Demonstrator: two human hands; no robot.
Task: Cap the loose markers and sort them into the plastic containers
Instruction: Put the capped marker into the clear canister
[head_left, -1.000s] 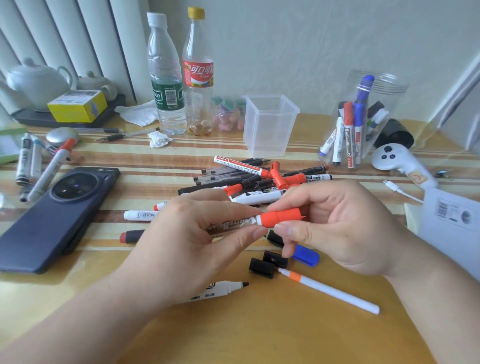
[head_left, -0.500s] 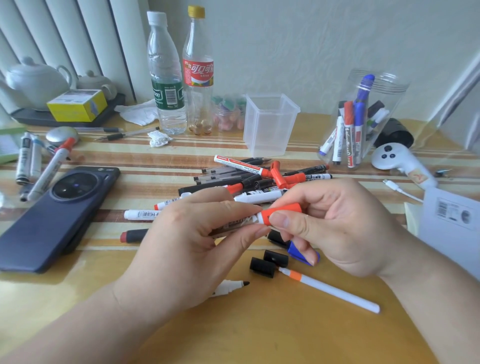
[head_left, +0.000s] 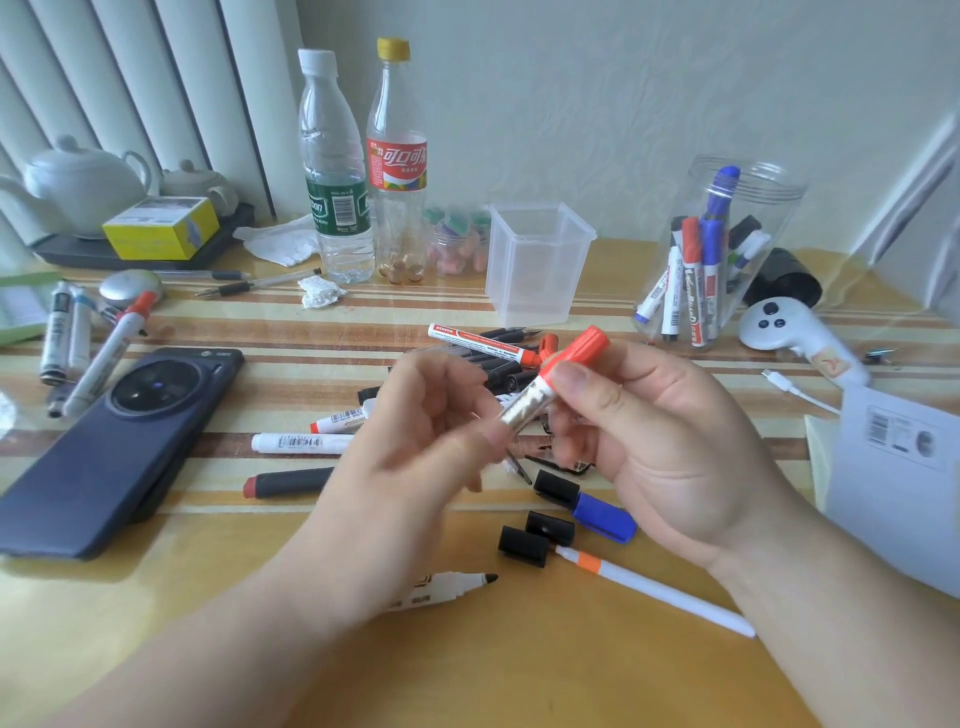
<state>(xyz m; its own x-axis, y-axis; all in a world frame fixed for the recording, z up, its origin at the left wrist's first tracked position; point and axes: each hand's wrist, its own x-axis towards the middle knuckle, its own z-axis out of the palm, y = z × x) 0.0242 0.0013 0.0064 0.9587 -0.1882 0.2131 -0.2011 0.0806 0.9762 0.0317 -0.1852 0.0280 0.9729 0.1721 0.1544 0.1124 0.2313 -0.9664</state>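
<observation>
Above the tabletop (head_left: 260, 649), the right hand (head_left: 670, 441) pinches a marker (head_left: 524, 408) just below its red cap (head_left: 584, 348), which tilts up and away. The blurred left hand (head_left: 415, 441) is at the barrel's lower end; whether it grips cannot be told. Capping looks finished. The next move is probably to carry the marker to the round jar (head_left: 769, 208), which already holds other markers, and drop it in.

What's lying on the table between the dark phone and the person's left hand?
Head view: between the phone and the left hand lie a white marker, a second white one and a black one with a red end.
</observation>
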